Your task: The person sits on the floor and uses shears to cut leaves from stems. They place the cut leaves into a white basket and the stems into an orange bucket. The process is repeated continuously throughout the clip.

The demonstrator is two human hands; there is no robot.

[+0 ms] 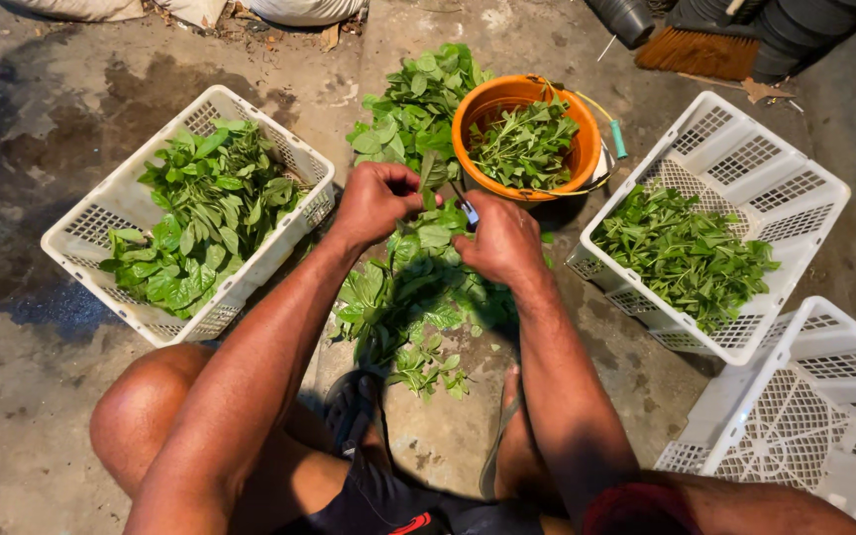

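In the head view, a leafy green sprig (432,176) is gripped in the closed left hand (376,201), the fingers curled tight around its stem. The right hand (500,241) is closed too, around a small cutting tool (467,209) whose tip shows just between the two hands; exactly how it is held cannot be told. Directly beneath the hands a loose pile of greens (413,297) is spread on the concrete floor (32,416).

The trimming step is judged to be in hand. A clean cut at the stem is called for next, with the sprig kept steady.

Beyond the right hand an orange bucket (487,104) of cuttings is seen. Left of the left hand a white crate (91,226) is filled with leaves; right of the right hand another white crate (745,149) is partly filled.
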